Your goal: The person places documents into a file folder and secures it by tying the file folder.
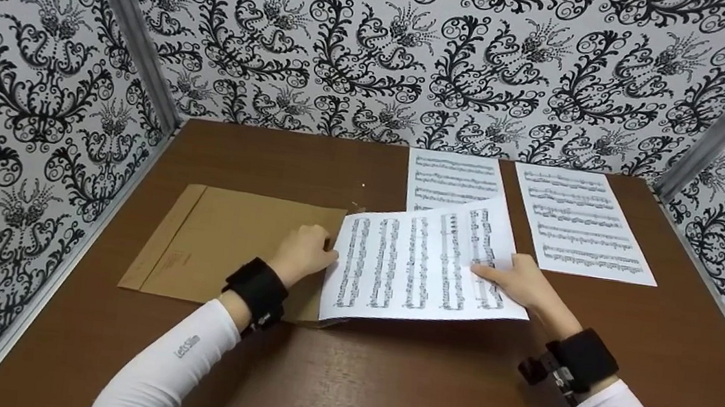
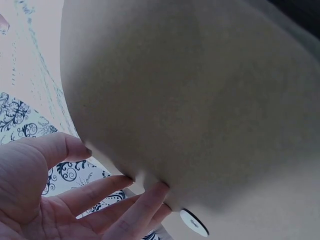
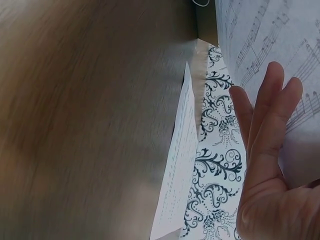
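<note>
A brown envelope lies on the left of the table, its open side facing right. My left hand pinches that edge; in the left wrist view the thumb and fingertips meet the envelope's rim near a white round button. A sheet of music slants up from the envelope's mouth, its left edge at or just inside the opening; how much is inside is hidden. My right hand grips its right edge, thumb on top. In the right wrist view, the fingers lie straight against the sheet's underside.
Two more music sheets lie on the brown table: one at the back, partly covered by the held sheet, another to its right. Patterned walls enclose the table at the back and sides.
</note>
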`<state>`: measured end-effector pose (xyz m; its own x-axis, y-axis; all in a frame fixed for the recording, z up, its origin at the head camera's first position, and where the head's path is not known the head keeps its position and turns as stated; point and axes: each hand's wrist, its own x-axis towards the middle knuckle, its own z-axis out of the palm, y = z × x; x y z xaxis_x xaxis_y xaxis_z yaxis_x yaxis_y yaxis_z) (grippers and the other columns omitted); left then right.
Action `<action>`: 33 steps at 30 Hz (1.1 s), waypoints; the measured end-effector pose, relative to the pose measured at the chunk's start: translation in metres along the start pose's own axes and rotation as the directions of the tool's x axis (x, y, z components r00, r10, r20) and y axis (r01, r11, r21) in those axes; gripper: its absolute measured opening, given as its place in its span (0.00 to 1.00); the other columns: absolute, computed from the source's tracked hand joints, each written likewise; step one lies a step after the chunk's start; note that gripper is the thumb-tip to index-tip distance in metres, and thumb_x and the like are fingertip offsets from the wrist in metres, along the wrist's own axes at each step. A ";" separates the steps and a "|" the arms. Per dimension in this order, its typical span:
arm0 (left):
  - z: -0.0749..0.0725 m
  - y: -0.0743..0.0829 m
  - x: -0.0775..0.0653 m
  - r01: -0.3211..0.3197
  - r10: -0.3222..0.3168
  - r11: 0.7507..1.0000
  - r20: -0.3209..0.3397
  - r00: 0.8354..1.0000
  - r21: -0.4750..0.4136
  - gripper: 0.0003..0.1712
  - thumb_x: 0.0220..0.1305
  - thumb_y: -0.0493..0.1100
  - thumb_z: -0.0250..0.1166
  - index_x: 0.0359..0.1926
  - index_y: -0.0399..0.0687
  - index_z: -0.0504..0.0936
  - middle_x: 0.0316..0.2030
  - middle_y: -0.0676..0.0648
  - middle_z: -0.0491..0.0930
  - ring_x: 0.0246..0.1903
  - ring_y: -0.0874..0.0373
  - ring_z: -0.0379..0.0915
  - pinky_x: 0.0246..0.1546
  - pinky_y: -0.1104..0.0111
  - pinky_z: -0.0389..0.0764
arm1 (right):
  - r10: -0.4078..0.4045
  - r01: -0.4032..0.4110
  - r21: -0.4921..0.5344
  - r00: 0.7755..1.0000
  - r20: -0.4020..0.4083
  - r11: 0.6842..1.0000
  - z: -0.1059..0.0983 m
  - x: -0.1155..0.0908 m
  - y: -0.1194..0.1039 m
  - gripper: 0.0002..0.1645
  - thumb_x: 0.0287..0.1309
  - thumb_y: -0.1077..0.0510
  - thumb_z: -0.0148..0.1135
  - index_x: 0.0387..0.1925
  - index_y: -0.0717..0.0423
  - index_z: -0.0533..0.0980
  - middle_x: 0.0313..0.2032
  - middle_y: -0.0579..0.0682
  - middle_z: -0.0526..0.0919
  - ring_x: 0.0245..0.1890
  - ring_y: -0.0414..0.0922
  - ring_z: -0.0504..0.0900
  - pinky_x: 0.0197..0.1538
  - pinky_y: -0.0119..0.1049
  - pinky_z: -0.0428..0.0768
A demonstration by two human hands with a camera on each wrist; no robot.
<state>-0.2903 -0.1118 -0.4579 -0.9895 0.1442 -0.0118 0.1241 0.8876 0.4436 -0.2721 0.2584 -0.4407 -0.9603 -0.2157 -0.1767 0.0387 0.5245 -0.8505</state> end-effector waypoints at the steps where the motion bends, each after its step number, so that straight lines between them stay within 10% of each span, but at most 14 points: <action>1: 0.000 0.000 0.000 -0.003 0.003 1.000 -0.001 1.000 0.003 0.12 0.63 0.44 0.66 0.28 0.40 0.80 0.24 0.47 0.76 0.22 0.55 0.67 0.23 0.69 0.63 | 0.000 0.000 -0.001 1.000 -0.006 1.000 0.000 0.000 -0.001 0.26 0.68 0.53 0.65 0.56 0.71 0.76 0.30 0.44 0.88 0.24 0.37 0.87 0.30 0.32 0.86; 33: 0.001 0.004 -0.002 -0.036 0.038 0.998 -0.040 0.998 0.042 0.13 0.60 0.41 0.65 0.21 0.44 0.74 0.28 0.41 0.83 0.24 0.53 0.68 0.26 0.65 0.64 | -0.063 0.062 -0.068 0.998 -0.015 0.996 0.003 -0.009 -0.028 0.25 0.65 0.57 0.66 0.53 0.76 0.78 0.36 0.63 0.90 0.21 0.37 0.87 0.29 0.30 0.85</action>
<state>-0.2880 -0.1077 -0.4568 -0.9863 0.1600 0.0410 0.1628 0.8995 0.4054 -0.2633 0.2431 -0.4168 -0.9648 -0.2364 -0.1154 -0.0399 0.5650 -0.8242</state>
